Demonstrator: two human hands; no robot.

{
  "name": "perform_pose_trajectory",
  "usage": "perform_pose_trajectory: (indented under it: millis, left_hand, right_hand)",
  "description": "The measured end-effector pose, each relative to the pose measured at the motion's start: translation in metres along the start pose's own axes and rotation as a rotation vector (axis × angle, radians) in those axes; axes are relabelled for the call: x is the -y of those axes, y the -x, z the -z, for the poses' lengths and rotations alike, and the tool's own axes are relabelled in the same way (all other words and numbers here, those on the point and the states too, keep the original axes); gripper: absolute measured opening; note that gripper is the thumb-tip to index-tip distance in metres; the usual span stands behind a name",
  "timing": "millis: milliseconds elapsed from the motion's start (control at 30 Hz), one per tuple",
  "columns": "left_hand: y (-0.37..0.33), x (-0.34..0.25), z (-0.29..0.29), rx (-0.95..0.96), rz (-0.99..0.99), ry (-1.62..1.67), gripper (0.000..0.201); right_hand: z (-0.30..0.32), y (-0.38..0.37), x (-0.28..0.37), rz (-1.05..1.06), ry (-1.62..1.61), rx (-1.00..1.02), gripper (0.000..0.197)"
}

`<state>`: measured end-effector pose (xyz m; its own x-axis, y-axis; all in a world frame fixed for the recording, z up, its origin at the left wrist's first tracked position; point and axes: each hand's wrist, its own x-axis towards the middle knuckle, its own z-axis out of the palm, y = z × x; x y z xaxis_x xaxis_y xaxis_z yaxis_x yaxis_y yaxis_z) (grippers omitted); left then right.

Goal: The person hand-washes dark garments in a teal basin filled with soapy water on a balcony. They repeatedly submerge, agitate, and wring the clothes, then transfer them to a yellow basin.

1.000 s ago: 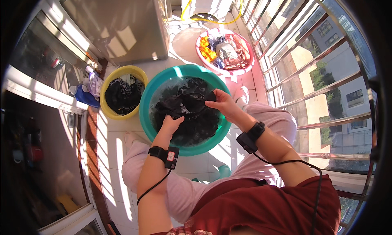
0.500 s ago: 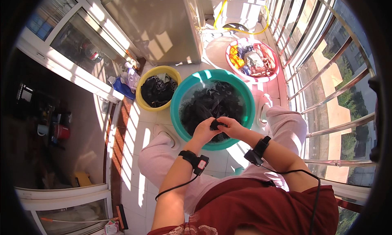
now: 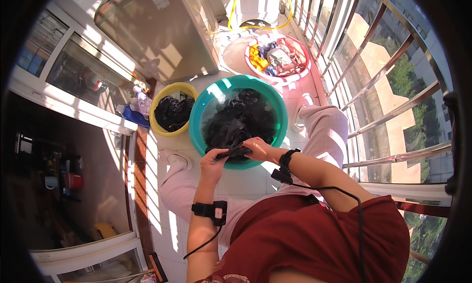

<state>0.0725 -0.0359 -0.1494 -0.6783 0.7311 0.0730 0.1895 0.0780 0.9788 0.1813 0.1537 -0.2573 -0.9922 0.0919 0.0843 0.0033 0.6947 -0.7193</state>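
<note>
A teal basin (image 3: 284,117) stands on the floor between my feet, with dark wet clothing (image 3: 238,120) in sudsy water. At its near rim my left hand (image 3: 212,164) grips one part of a black garment (image 3: 233,150). My right hand (image 3: 257,149) is closed on the same cloth a short way to the right. The cloth is stretched between the two hands, and its far end runs down into the basin. Which garment it is, I cannot tell.
A yellow basin (image 3: 155,123) of dark clothes stands left of the teal one. Behind, to the right, sits a pink-and-white basin (image 3: 306,69) of colourful laundry. Detergent bottles (image 3: 132,115) stand by the door frame. Metal railings (image 3: 393,157) line the right side.
My hands have moved apart, the left one going left, and the black cloth is now stretched between them. The whole view has shifted a little.
</note>
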Motion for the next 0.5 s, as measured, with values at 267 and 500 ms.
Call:
perform_pose_trajectory:
  millis: [267,500]
  left_hand:
    - [-0.024,-0.009,0.045,-0.142,0.083,0.235,0.022]
    - [-0.040,0.007,0.076,-0.439,0.266,0.543,0.025]
  right_hand:
    - [-0.012,-0.017,-0.061,-0.274,-0.226,0.037,0.019]
    - [0.087,-0.059,-0.025,-0.240,-0.654,-0.156,0.009]
